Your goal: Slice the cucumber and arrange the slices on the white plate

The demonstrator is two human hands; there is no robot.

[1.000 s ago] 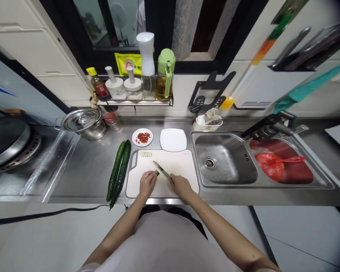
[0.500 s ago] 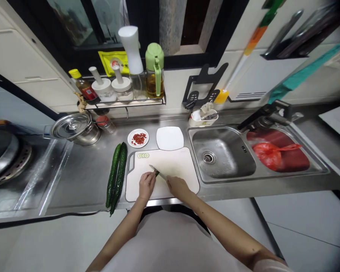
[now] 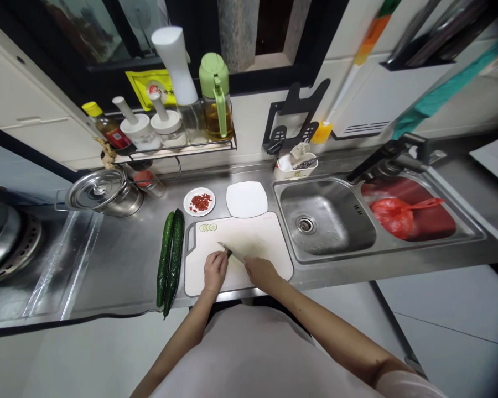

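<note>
My left hand [image 3: 216, 270] is closed on a short dark green cucumber piece [image 3: 229, 252], mostly hidden under the fingers. In my right hand [image 3: 262, 273] is the handle of a knife [image 3: 234, 253]; its blade slants up and left across the piece, tip near the middle of the board. Both hands are over the white cutting board [image 3: 257, 237]. Several cucumber slices [image 3: 208, 227] lie overlapped in a row at the board's upper left. Two whole cucumbers [image 3: 175, 260] rest side by side on the counter, left of the board.
Behind the board stand a small plate of chopped red bits [image 3: 199, 210] and a white square plate [image 3: 236, 209]. A steel sink [image 3: 332, 243] is at the right, with a red plastic bag [image 3: 394, 216] in its second basin. A lidded pot [image 3: 124, 202] stands at the left.
The camera view has tilted and shifted slightly. Both hands, the knife and the cucumber piece keep nearly the same place over the board.
</note>
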